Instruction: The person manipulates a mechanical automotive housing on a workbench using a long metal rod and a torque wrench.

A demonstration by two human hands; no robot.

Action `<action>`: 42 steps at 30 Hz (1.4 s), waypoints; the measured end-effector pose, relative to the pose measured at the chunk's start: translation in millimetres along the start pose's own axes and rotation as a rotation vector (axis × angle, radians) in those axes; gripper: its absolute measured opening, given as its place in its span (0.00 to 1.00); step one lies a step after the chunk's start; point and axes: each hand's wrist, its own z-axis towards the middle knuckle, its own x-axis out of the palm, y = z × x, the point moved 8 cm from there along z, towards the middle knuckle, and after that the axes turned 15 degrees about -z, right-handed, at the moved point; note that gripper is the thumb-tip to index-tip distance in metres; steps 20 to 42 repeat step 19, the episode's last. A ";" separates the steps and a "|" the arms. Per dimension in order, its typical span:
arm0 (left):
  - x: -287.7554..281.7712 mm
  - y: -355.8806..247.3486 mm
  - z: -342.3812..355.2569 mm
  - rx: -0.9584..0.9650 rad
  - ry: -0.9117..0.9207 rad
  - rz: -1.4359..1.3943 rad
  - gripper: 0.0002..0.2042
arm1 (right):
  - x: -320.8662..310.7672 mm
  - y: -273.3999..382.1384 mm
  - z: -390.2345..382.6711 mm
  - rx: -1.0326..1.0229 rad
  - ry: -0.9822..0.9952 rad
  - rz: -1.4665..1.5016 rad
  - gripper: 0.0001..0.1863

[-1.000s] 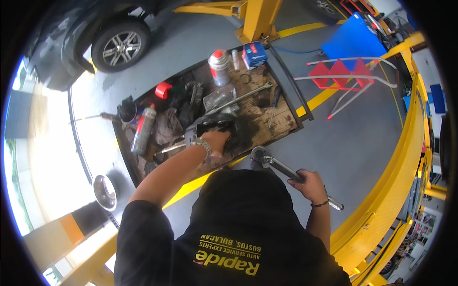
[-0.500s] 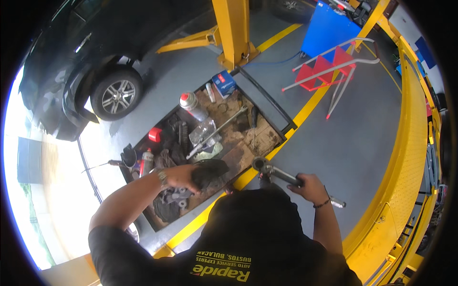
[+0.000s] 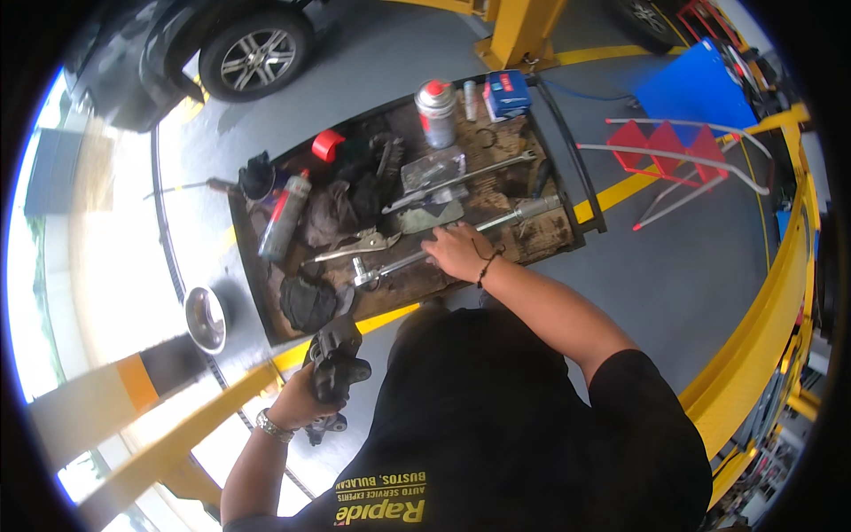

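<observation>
A bulky dark metal part with rounded knobs (image 3: 339,356) is in my left hand (image 3: 300,401), held beside the near left corner of a worn work table (image 3: 425,285). My fingers close around its lower end. Across the table, my right hand (image 3: 457,252) is curled over the shaft of a long torque wrench (image 3: 403,263). This wrench lies along the near side, its drive head toward the left and its knurled handle toward the right. Pliers (image 3: 356,247) lie just beyond it. Farther back rests a long wrench (image 3: 456,183) across a clear plastic packet (image 3: 432,170).
Spray cans (image 3: 437,120) (image 3: 285,217), a blue box (image 3: 507,96), a red cap (image 3: 328,145) and dark rags (image 3: 308,301) crowd the table. A metal bowl (image 3: 206,319) sits left. Red steps (image 3: 667,152) stand right; a car wheel (image 3: 257,55) and yellow lift post (image 3: 525,34) are beyond.
The torque wrench went from the air at right down onto the table, my right hand following leftward. My left hand moved from over the table to its near left, holding the dark part.
</observation>
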 end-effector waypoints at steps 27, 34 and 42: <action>63.5 12.0 18.6 0.043 0.052 0.267 0.33 | 46.7 -107.7 -251.7 0.740 -0.374 0.386 0.07; 63.5 12.0 18.6 0.043 0.052 0.267 0.33 | 46.7 -107.7 -251.7 0.740 -0.374 0.386 0.07; 63.5 12.0 18.6 0.043 0.052 0.267 0.33 | 46.7 -107.7 -251.7 0.740 -0.374 0.386 0.07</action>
